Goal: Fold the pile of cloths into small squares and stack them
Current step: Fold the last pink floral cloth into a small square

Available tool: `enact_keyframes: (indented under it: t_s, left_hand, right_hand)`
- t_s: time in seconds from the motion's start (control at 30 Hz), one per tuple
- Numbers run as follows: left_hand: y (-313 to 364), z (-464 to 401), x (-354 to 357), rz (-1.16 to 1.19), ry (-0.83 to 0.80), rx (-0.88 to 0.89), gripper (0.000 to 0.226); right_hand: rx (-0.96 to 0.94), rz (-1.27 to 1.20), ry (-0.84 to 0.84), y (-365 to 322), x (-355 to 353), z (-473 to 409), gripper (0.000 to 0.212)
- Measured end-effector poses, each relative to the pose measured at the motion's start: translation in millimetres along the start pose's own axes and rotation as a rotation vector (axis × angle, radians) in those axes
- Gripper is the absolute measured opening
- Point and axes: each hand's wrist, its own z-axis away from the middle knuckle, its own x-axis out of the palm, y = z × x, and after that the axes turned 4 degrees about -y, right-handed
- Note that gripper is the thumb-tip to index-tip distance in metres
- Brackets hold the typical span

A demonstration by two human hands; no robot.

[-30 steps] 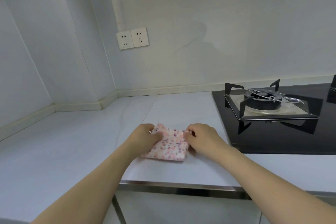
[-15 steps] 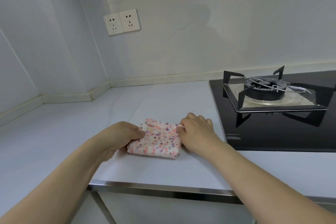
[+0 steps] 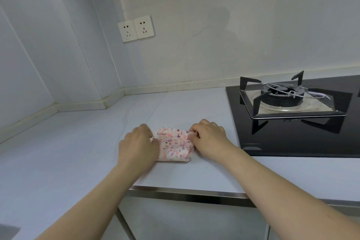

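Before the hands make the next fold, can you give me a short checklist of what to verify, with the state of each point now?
1. Both hands hold the cloth: ok. The left hand grips its left edge, the right hand pinches its upper right corner.
2. The cloth lies on the counter, away from the front edge: ok.
3. The cloth is clear of the stove: ok, bare counter lies between them.
4. The burner is off: cannot tell for sure, no flame is visible.
5. The folded edges line up squarely: not ok, the right side bulges.
6. A stack or more cloths are ready nearby: cannot tell, none is in view.
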Motion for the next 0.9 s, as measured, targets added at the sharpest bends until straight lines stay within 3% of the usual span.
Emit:
enact_keyframes:
  t_s: [0.1, 0.17, 0.3, 0.43, 0.57, 0.9]
  left_hand:
    - [16, 24, 5, 0.101, 0.119, 0.294, 0.007]
    - [30, 37, 10, 0.053, 0.102, 0.34, 0.016]
    - [44, 52, 25, -0.208, 0.056, 0.188, 0.043]
    - [51, 52, 27, -0.289, 0.027, 0.096, 0.034]
    - [64, 56, 29, -0.276, -0.024, 0.016, 0.032]
    - [64, 59, 24, -0.163, -0.15, -0.012, 0.068]
  right_hand:
    - [0.051, 0.027, 0.026, -1, -1, -2, 0.032]
    - [0.075, 0.058, 0.035, -2, 0, -3, 0.033]
    - [0.116, 0.074, 0.067, 0, 0, -2, 0.032]
    - [0.096, 0.154, 0.057, 1, 1, -1, 0.036]
    - [0.091, 0.215, 0.046, 0, 2, -1, 0.04]
    - [0.092, 0.25, 0.008, -1, 2, 3, 0.043]
